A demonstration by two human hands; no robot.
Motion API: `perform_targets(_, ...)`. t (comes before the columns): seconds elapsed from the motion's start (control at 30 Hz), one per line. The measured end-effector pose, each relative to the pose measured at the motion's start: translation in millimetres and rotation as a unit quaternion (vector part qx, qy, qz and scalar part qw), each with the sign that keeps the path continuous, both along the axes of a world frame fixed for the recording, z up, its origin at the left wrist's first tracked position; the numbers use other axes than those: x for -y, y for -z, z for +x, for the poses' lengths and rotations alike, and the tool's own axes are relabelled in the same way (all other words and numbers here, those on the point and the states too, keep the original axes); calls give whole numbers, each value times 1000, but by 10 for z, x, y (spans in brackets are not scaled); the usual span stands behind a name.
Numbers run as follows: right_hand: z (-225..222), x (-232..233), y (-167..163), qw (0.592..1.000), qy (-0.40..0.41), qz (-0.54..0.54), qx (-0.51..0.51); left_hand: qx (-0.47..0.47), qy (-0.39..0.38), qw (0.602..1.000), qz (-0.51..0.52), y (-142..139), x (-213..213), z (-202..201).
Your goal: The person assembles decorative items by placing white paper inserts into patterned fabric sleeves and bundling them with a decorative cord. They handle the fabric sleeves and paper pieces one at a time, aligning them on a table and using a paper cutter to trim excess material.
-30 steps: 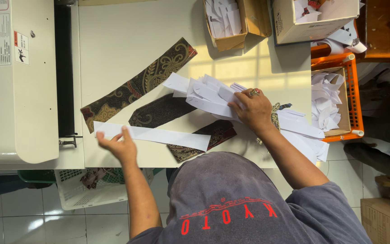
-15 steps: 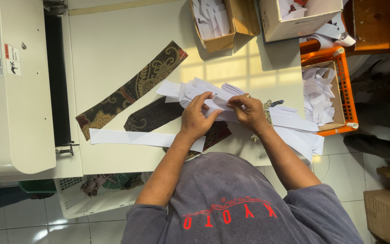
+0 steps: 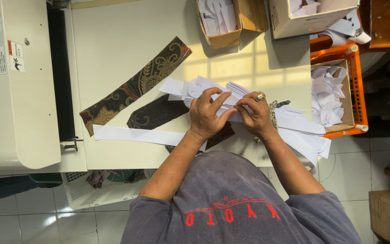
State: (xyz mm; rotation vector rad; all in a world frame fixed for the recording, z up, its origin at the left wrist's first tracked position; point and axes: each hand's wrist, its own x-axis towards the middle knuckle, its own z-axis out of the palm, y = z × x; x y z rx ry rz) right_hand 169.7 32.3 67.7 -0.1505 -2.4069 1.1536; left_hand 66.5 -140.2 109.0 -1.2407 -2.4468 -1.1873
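Note:
Both hands rest on a fanned stack of white paper strips (image 3: 190, 88) on the cream table (image 3: 113, 40). My left hand (image 3: 206, 115) lies on the stack with fingers spread, pinching its top strips. My right hand (image 3: 256, 113), wearing a ring, grips the same stack from the right. A long patterned brown fabric piece (image 3: 136, 83) lies diagonally to the left. A darker patterned piece (image 3: 154, 113) sits under the stack. One white strip (image 3: 136, 134) lies flat near the table's front edge.
A large white machine (image 3: 14, 81) stands at the left. Cardboard boxes (image 3: 224, 22) with white paper sit at the back. An orange crate (image 3: 339, 90) with paper stands right. A white basket (image 3: 100, 185) sits under the table.
My left hand left the flat white strip at the front and came up onto the paper stack beside my right hand. The strip stays where it lay.

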Motion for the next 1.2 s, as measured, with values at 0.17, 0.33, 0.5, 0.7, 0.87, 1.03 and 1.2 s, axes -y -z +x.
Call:
perform_targets(0.17,-14,-25,21,998,-35,-47,20,49,31,998,-9,-147,-32,-48)
perform_targets(0.33,28,8,-10,991,-44,120,49,192,55,980,-6,-89,-59,-95)
perform_targets(0.5,37,-11,76,971,14,208,117,133,16,991,24,-21,-67,-57)
perform_targets(0.7,88,-113,174,965,24,222,139,111,-20,993,15,-50,-1,-162)
perform_targets(0.87,83,-157,196,948,41,257,180,103,-32,994,2,-136,161,-257)
perform_targets(1.03,99,-222,223,940,35,272,205,107,-46,993,-3,-211,289,-294)
perform_targets(1.2,130,-248,234,940,27,252,227,148,-89,984,36,-402,609,-482)
